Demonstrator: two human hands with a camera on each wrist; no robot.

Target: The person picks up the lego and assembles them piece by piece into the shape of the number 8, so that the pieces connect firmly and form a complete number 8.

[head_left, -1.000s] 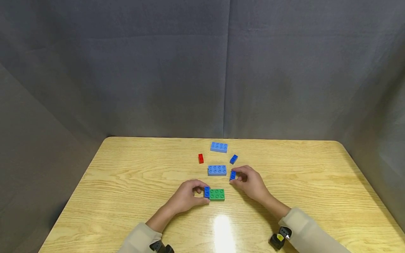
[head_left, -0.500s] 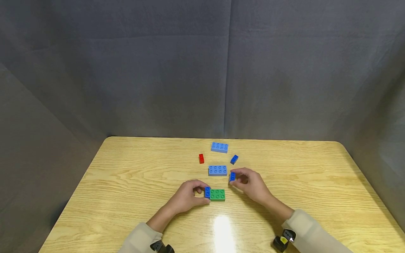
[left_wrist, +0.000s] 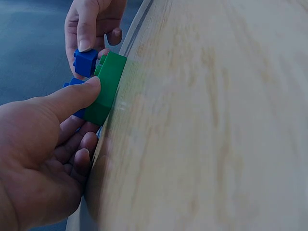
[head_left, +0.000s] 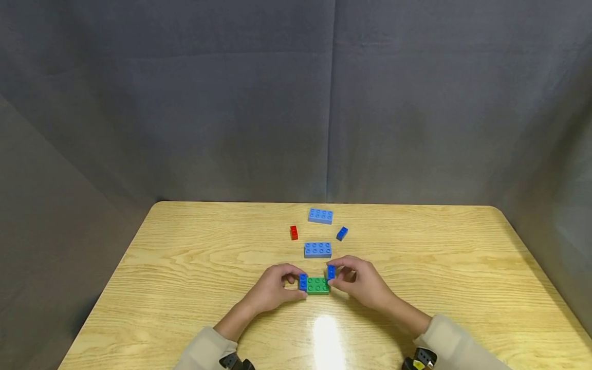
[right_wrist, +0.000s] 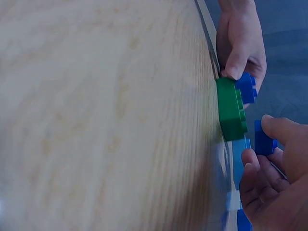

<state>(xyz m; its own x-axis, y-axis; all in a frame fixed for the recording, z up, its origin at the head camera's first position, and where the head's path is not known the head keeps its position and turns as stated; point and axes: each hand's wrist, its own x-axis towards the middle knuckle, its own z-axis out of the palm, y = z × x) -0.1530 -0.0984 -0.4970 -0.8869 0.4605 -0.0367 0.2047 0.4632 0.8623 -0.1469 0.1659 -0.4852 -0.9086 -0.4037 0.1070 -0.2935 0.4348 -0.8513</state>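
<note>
On the table, a green toy building brick (head_left: 317,285) has a small dark-blue brick (head_left: 302,281) attached on top of its left end. My left hand (head_left: 273,288) grips that left end between thumb and fingers, thumb tip where blue meets green. Another small dark-blue brick (head_left: 331,271) is pinched by my right hand (head_left: 363,280). The right wrist view shows this held brick (right_wrist: 263,138) raised at stud height, a small gap away from the green brick (right_wrist: 231,110). Its studs point the same way as the green one's.
Beyond the hands lies a light-blue brick (head_left: 317,250), with a second light-blue brick (head_left: 320,216) near the table's (head_left: 185,246) back edge. Between them sit a small red brick (head_left: 294,233) and a small dark-blue brick (head_left: 342,234). A grey curtain (head_left: 231,128) hangs behind.
My right hand has brought its dark-blue brick left and nearer to me, from beside the light-blue brick to the green brick's right end. My left hand keeps its grip in place.
</note>
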